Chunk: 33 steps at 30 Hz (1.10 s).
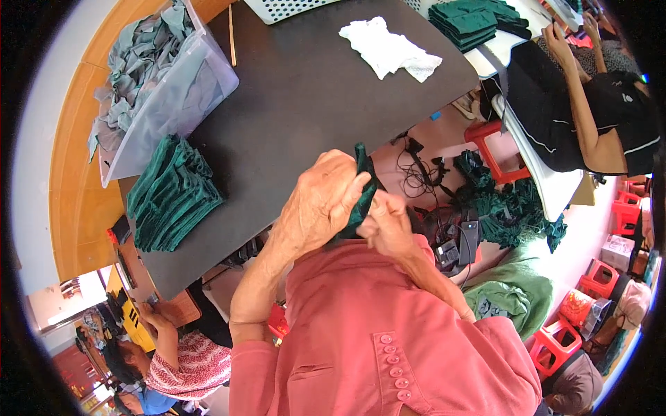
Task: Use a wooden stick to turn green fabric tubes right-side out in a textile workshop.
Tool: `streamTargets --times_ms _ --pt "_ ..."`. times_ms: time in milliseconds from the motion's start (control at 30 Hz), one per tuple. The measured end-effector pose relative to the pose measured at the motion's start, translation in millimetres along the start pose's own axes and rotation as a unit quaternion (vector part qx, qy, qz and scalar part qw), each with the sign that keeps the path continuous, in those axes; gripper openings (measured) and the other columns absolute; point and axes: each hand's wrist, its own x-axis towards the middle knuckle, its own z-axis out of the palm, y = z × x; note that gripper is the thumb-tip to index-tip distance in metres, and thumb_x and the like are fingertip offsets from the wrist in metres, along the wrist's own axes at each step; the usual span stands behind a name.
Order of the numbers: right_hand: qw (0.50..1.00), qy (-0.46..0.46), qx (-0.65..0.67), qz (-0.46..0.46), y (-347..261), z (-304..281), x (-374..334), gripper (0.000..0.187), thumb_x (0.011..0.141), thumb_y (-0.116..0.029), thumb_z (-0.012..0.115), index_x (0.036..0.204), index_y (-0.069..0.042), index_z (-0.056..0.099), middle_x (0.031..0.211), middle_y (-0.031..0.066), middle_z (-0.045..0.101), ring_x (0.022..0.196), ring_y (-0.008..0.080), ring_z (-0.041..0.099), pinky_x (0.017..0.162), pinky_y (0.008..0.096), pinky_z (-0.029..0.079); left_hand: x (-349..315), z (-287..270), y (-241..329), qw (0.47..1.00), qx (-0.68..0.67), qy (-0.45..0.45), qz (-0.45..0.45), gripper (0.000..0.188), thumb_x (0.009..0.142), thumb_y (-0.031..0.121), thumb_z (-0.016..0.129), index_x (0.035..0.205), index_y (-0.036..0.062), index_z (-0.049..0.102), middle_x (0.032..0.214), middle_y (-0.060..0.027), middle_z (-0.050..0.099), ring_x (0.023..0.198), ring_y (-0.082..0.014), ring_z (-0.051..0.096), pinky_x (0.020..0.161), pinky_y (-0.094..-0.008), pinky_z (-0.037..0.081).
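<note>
- I have both bare hands in the head view, raised together in front of the wearer's pink shirt (340,333).
- Dark green cloth (363,186), a small narrow piece, sits between the hands by the near right edge of the worktop (284,104); I can't judge its height. Its tip sticks up past the fingers.
- Left hand (320,197): back of the hand turned up, thumb and fingers pinching the cloth.
- Right hand (390,220): just beside the cloth's lower part, fingers curled but motion-blurred. I cannot tell whether they grip.
- Left end of the worktop: a pile of dark green velvety pieces (173,197), layered, by the near edge.
- Just beyond that pile, I see a translucent plastic bin (187,97), tilted in my view, heaped with grey-green fabric (142,66).
- Far side: a thin wooden stick (232,38) near the bin, part of a white perforated basket (291,7), and a crumpled white cloth (390,50) farther right.
- Far right, past the worktop: folded green cloths (466,24) in a stack; near them a co-worker in black (548,125).
- Right, at floor level: a red stool (494,149), tangled black cables (416,170), a heap of shiny green fabric (510,211).
- Near left: another person in a red-and-white patterned top (191,364).
</note>
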Motion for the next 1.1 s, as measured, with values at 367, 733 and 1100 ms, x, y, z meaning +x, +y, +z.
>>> streamTargets --times_ms 367,733,1100 --pt "0.871 0.122 -0.417 -0.229 -13 13 16 0.014 0.082 0.0 0.064 0.094 0.006 0.064 0.07 0.0042 0.056 0.058 0.0065 0.048 0.052 0.0202 0.037 3 -20 -5 0.972 -0.152 0.047 -0.173 0.018 0.082 0.01 0.061 0.095 -0.0017 0.056 0.085 -0.0076 0.054 0.08 -0.0176 0.051 0.078 -0.0296 0.04" --pt "0.794 0.13 -0.523 -0.281 -19 17 27 0.021 0.079 0.006 0.065 0.099 0.003 0.065 0.08 0.0075 0.06 0.06 0.0083 0.052 0.05 0.0222 0.04 -1 -14 4 0.946 -0.116 0.177 -0.245 0.022 0.077 0.0 0.064 0.098 -0.0009 0.056 0.071 -0.0004 0.054 0.064 -0.0076 0.052 0.065 -0.0224 0.044" --pt "0.814 0.097 -0.531 -0.215 -14 17 22 0.019 0.08 0.005 0.064 0.099 0.003 0.065 0.075 0.006 0.056 0.057 0.009 0.048 0.05 0.0228 0.039 -5 -12 -12 0.939 -0.18 0.142 -0.256 0.019 0.083 -0.002 0.055 0.102 0.0024 0.059 0.077 0.0032 0.053 0.063 -0.003 0.043 0.059 -0.0187 0.038"
